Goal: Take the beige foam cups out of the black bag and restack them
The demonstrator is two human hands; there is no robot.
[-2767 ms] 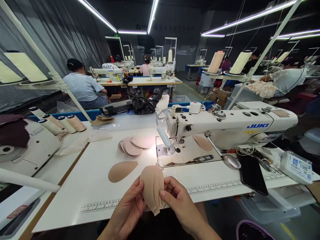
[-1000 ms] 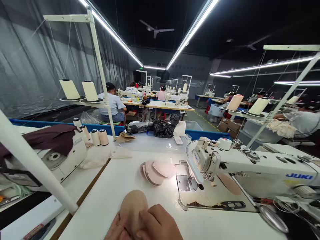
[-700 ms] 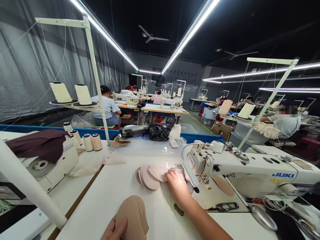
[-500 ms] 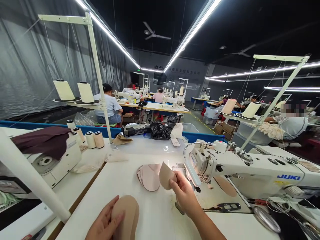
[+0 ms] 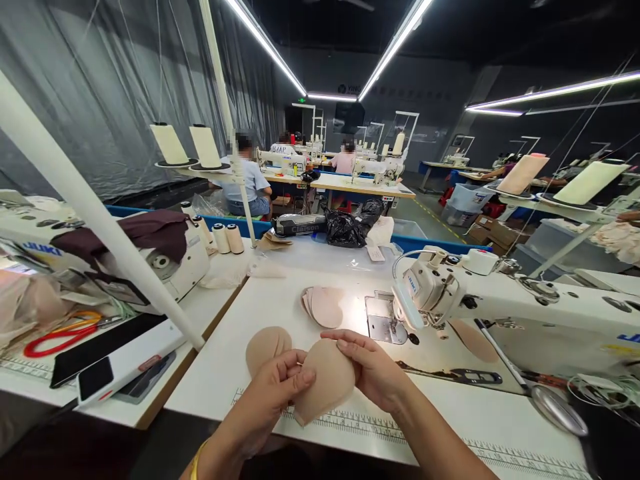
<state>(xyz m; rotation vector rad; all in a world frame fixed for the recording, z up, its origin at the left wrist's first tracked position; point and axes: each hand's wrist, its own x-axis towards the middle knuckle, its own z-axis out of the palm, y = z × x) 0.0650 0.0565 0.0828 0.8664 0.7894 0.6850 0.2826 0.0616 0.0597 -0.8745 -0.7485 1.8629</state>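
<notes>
A beige, rounded fabric piece [image 5: 327, 380] with one pointed corner is held between both hands over the table's front. My left hand [image 5: 273, 390] pinches its left edge with the thumb on top. At its upper right edge, my right hand [image 5: 373, 367] grips it between thumb and fingers. Just behind my left hand lies a stack of similar beige fabric pieces [image 5: 267, 343], partly covered by that hand. Farther back, a fanned stack of paler pink-beige pieces [image 5: 324, 307] rests on the white table [image 5: 215, 360].
To the right stands a sewing machine [image 5: 425, 287] with its lit needle plate. A printed ruler [image 5: 365, 423] runs along the front edge. Leftward are a thread-stand pole [image 5: 100, 180], red-handled scissors [image 5: 63, 337] and thread cones [image 5: 227, 239]. A black plastic bag [image 5: 345, 229] lies at the back.
My hands have come together on one beige piece near the front edge. The beige stack that was in my left hand now lies on the table. The view has turned left and down.
</notes>
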